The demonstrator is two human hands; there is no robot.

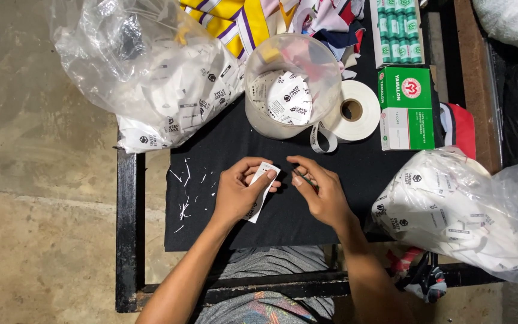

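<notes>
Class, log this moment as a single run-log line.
left hand: holds white label | right hand: grips small tool, kind unclear | surface: black cloth | nearby: clear tub, white tape roll, bags of labels

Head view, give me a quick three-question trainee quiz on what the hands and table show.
1. True or false: the left hand holds a white label.
2. What lies right of the clear tub: A tape roll, B scissors, C a cup?
3. What colour is the cloth under the hands?

Key: 1 true. 2 A. 3 black. The right hand pinches a small tool, too hidden to name. White scraps lie left of the hands.
</notes>
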